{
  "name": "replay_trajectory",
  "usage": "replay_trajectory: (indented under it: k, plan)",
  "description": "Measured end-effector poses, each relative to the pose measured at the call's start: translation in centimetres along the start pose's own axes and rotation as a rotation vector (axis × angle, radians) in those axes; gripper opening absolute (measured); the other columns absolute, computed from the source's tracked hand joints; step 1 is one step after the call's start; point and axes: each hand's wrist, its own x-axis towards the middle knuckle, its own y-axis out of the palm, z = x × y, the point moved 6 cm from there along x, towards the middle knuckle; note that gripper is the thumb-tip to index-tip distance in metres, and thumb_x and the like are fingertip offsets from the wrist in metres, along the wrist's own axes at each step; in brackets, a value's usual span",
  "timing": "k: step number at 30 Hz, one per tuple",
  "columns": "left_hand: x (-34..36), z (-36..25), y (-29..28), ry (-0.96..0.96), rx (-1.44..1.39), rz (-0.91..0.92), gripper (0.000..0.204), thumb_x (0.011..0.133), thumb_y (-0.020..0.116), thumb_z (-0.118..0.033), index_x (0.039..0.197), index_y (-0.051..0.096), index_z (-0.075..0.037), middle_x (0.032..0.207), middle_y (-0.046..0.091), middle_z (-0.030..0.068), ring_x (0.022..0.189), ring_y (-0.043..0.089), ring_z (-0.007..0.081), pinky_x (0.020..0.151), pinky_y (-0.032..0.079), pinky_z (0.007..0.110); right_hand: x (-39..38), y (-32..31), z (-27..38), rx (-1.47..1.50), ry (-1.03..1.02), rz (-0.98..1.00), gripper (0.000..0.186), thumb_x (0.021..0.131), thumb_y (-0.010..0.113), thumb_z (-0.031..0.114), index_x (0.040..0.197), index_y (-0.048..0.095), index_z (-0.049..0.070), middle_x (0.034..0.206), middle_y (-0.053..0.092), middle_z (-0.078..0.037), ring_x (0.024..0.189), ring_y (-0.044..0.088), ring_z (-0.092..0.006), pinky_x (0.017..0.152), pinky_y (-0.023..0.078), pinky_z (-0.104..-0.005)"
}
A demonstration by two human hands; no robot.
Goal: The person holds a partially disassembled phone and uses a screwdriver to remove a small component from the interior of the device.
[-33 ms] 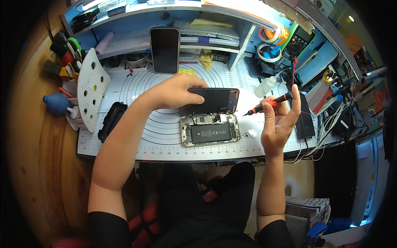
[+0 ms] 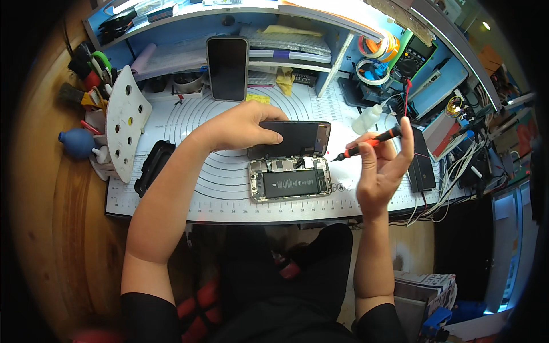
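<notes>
An opened phone body (image 2: 290,182) lies on the white mat, its black battery and metal inner parts showing. Along its far edge the dark screen panel (image 2: 297,139) stands raised and tilted. My left hand (image 2: 250,127) grips this panel at its left end, thumb on the near face and fingers behind. To the right of the phone, my right hand (image 2: 384,168) holds a red and black screwdriver (image 2: 368,144) between thumb and fingers, index finger pointing up. Its tip points left, just off the phone's upper right corner and apart from it.
Another phone (image 2: 227,68) stands upright behind my left hand. A black case-like tray (image 2: 154,167) lies by my left forearm. At the right are a clear dropper bottle (image 2: 367,119), a black box (image 2: 422,163) and tangled cables (image 2: 452,186). A white tool holder (image 2: 127,123) stands left.
My right hand and the screwdriver have shifted slightly left, bringing the tip a little closer to the phone. My left hand and the screen panel stay put.
</notes>
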Motion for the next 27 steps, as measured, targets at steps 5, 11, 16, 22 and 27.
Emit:
replay_trajectory:
  k: [5, 11, 16, 22, 27]
  plan:
    - [-0.3, -0.5, 0.0, 0.036, 0.026, -0.018, 0.035, 0.087, 0.072, -0.009, 0.119, 0.067, 0.004, 0.102, 0.071, 0.0078, 0.097, 0.064, 0.015, 0.089, 0.051, 0.031, -1.9, 3.7, -0.2, 0.175, -0.09, 0.127, 0.063, 0.099, 0.058, -0.007, 0.151, 0.025, 0.005, 0.098, 0.065, -0.016, 0.085, 0.069, -0.021, 0.082, 0.058, -0.0346]
    - [-0.4, -0.5, 0.0, 0.026, 0.041, -0.01, 0.037, 0.084, 0.071, -0.009, 0.118, 0.067, 0.003, 0.101, 0.071, 0.0076, 0.094, 0.064, 0.0153, 0.087, 0.052, 0.031, -2.4, 3.7, -0.4, 0.149, -0.104, 0.131, 0.06, 0.099, 0.059, -0.007, 0.149, 0.028, 0.005, 0.099, 0.066, -0.016, 0.088, 0.069, -0.0208, 0.083, 0.057, -0.0331]
    - [-0.4, -0.8, -0.1, 0.043, 0.068, -0.025, 0.037, 0.083, 0.071, -0.01, 0.118, 0.068, 0.003, 0.1, 0.071, 0.0077, 0.093, 0.065, 0.0157, 0.086, 0.052, 0.031, -2.4, 3.9, -0.3, 0.174, -0.087, 0.144, 0.06, 0.098, 0.06, -0.008, 0.149, 0.028, 0.005, 0.101, 0.067, -0.016, 0.09, 0.07, -0.0204, 0.084, 0.057, -0.0335]
    - [-0.5, -0.9, -0.1, 0.029, 0.067, -0.027, 0.037, 0.084, 0.071, -0.01, 0.119, 0.068, 0.002, 0.1, 0.072, 0.0083, 0.093, 0.065, 0.0164, 0.087, 0.051, 0.031, -2.5, 4.3, -0.5, 0.108, -0.071, 0.2, 0.062, 0.102, 0.055, -0.005, 0.153, 0.021, 0.009, 0.103, 0.065, -0.019, 0.089, 0.068, -0.0227, 0.085, 0.057, -0.0362]
    - [-0.3, -0.7, 0.0, 0.032, 0.076, -0.029, 0.038, 0.084, 0.071, -0.01, 0.119, 0.068, 0.002, 0.101, 0.072, 0.0086, 0.093, 0.065, 0.0169, 0.087, 0.051, 0.031, -2.5, 4.3, -0.6, 0.139, -0.103, 0.176, 0.064, 0.098, 0.06, -0.008, 0.151, 0.026, 0.004, 0.1, 0.066, -0.014, 0.089, 0.069, -0.0198, 0.084, 0.058, -0.0349]
